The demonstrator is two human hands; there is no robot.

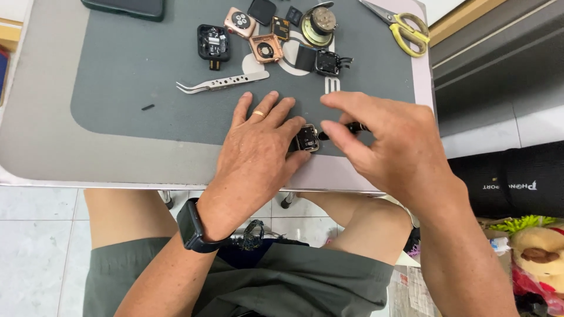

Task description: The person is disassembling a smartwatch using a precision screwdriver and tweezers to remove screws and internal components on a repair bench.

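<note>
A: Item one, the left hand (258, 147)?
B: It lies flat on the grey mat (117, 88) near the table's near edge, fingers spread, a ring on one finger and a dark watch (191, 226) on the wrist. Its thumb and forefinger press against a small square watch case (306, 138), pinning it to the mat; the hand is not closed around it

A: Item two, the right hand (390, 147)?
B: Just right of the case, it pinches a thin black tool (352, 127) between thumb and forefinger. The tool's tip touches or nearly touches the right side of the case; which one cannot be told

A: Location of the case?
B: Between the two hands, at the near edge of the mat, right of centre

A: Other entries, far side?
B: Metal tweezers (222, 82) lying flat, far of the left hand. Beyond them a black square module (212, 42), a rose-gold watch body (240, 22) face down, a second rose-gold case (265, 48) open, a black screen panel (261, 10), a round metal part (318, 24) and a black block with wires (328, 61), all close together

A: Far right corner?
B: Scissors with yellow handles (405, 29), shut

A: Far left?
B: A dark phone (126, 7), partly cut off by the frame. One small black scrap (148, 107) sits alone on the mat, well left of the hands

A: Below the table?
B: The person's knees, grey-green shorts, tiled floor; a black bag (511, 179) stands to the right
</note>
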